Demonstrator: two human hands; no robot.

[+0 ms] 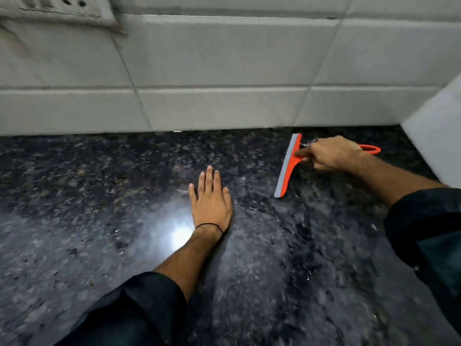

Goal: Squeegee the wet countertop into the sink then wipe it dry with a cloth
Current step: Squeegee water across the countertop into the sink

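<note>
An orange squeegee (pixel 287 168) with a grey rubber blade rests blade-down on the dark speckled granite countertop (pixel 99 196), near the back wall on the right. My right hand (pixel 329 153) is shut on its handle, whose orange loop sticks out behind the hand. My left hand (pixel 212 201) lies flat on the counter, palm down, fingers together and pointing toward the wall, left of the squeegee and holding nothing. Small water droplets glint on the stone around the blade. Neither a sink nor a cloth is in view.
A white tiled wall (pixel 224 71) runs along the back of the counter. A white side wall (pixel 439 136) closes the right end. A switch plate (pixel 57 8) hangs at the upper left. A bright light reflection sits beside my left wrist.
</note>
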